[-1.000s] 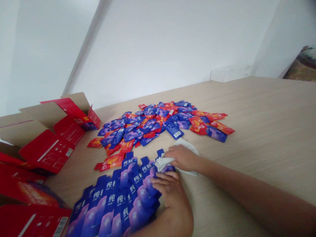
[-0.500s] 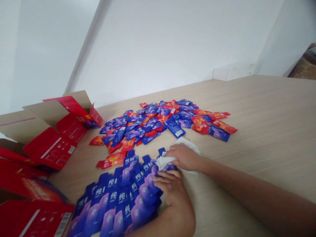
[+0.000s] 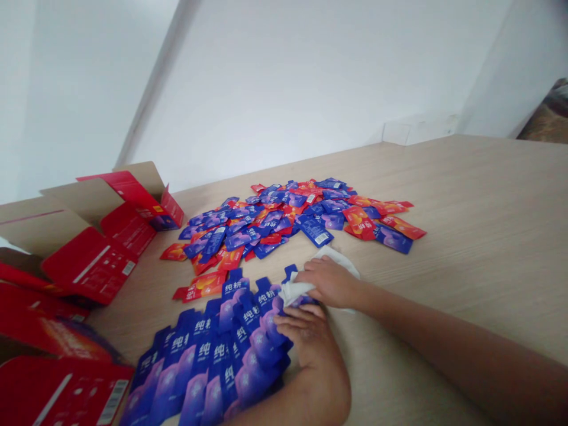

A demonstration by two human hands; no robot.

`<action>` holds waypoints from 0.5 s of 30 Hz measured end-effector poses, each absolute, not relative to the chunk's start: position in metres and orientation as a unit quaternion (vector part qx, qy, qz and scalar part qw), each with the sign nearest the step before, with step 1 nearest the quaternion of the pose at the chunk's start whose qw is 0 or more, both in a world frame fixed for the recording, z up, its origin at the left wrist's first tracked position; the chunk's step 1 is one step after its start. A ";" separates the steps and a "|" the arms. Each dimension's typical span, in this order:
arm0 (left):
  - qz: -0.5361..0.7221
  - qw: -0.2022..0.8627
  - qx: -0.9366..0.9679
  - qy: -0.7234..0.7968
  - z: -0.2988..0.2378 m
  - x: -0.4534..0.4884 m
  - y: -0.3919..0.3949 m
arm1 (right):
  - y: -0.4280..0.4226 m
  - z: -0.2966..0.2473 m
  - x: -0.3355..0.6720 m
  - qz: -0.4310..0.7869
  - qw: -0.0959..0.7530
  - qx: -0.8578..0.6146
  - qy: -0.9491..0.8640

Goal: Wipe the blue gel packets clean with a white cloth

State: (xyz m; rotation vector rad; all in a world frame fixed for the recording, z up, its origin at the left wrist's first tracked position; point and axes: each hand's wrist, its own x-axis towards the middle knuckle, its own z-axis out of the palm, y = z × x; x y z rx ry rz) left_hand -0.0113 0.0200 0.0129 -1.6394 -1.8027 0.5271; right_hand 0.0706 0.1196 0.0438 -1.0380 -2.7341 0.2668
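Barely a shift vs. 1 sec ago: the whole view slides a touch, and both hands stay put over the same spot. R hand (image 3: 327,283) is closed on a white cloth (image 3: 296,290), part bunched up at the fingertips, the rest spread out flat behind and under the hand. That bunched bit sits right on a purple packet (image 3: 290,273), whose top tab pokes out just beyond the cloth. So the pkt lies below R hand's fingertips, cloth in btwn. L hand (image 3: 307,336) is palm down, fingers reaching over the pkt's lower end, close to the cloth; can't tell if they pinch it or just press, thumb's hidden.

Left of L hand, a fan of purple packets (image 3: 208,361), overlapping, white lettering up. Beyond, well apart from R hand, a mixed pile (image 3: 266,219) of red & purple pkts. One red packet (image 3: 205,286) lies btwn pile & fan. Far left: red boxes (image 3: 95,266), flaps open, approx. in a row. All on a pale wood table (image 3: 465,248), w/ a white box (image 3: 419,129) at the back by the wall.
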 end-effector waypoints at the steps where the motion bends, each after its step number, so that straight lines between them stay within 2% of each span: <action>1: 0.201 0.315 -0.625 -0.686 0.013 -0.011 0.020 | 0.124 0.042 0.074 0.087 0.099 -0.370 -0.920; 7: 0.179 0.287 -0.632 -0.697 0.017 -0.011 0.019 | 0.132 0.049 0.087 0.050 0.111 -0.422 -0.898; 11: 0.189 0.285 -0.632 -0.695 0.020 -0.010 0.019 | 0.119 0.051 0.075 0.063 0.151 -0.362 -0.918; 15: 0.179 0.275 -0.634 -0.700 0.022 -0.010 0.020 | 0.118 0.042 0.070 0.112 0.132 -0.328 -0.929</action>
